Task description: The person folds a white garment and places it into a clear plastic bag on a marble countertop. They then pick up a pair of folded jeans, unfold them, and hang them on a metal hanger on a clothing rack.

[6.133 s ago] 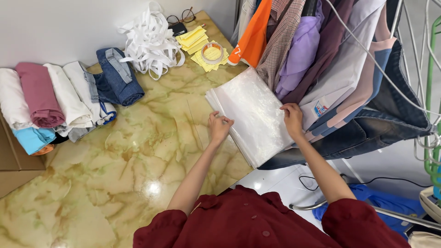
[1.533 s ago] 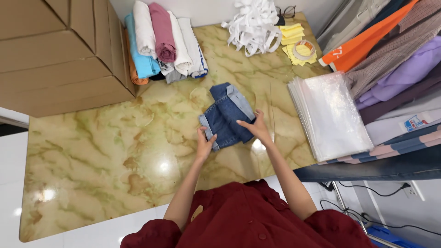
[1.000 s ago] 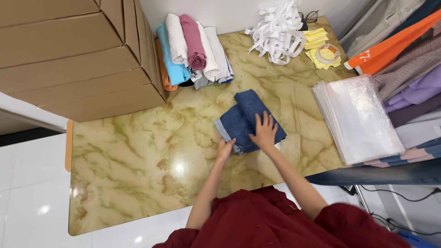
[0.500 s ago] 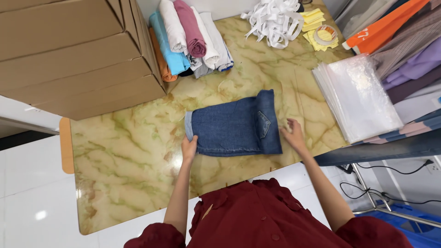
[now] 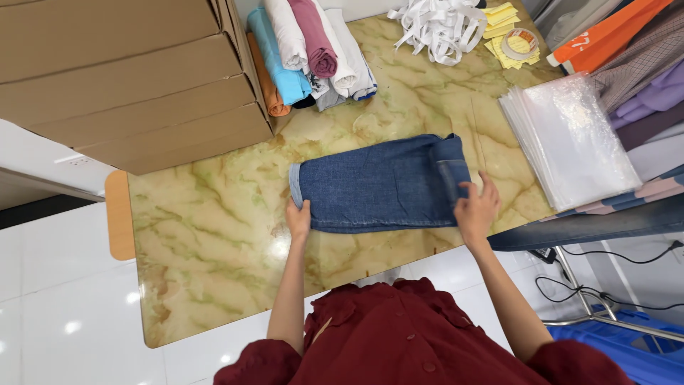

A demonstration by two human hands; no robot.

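— Folded blue jeans [image 5: 377, 184] lie flat across the middle of the marbled green-and-cream tabletop [image 5: 214, 271], long side running left to right. What sits at the far left?

— A stack of flat cardboard boxes [image 5: 128, 71], overhanging the tabletop's left back corner. Just beside it, rolled garments [image 5: 313, 50] in orange, light blue, white and maroon lie packed side by side, likely so that each can be lifted out singly.

— And the hands?

— The left hand [image 5: 298, 219] rests on the near left corner of the jeans, by the hem. Its grip looks released: fingers flat, pressing down, not closed round the cloth. It seems to pin that end so that the denim keeps flat.

— The right one?

— The right hand [image 5: 476, 208] lies at the right end, where a narrow band of denim is folded over. Fingers spread and open, touching the fold's edge; nothing is clenched. Both hands at opposite ends would hold the fold square.

— Further right?

— A heap of white fabric strips [image 5: 438, 25] at the back, then yellow paper slips with a tape roll [image 5: 518, 44] on them. A thick pile of clear plastic bags [image 5: 570, 139] lies near the right hand, well within reach. Hanging clothes [image 5: 641, 64] in orange, checked and purple crowd the right edge.
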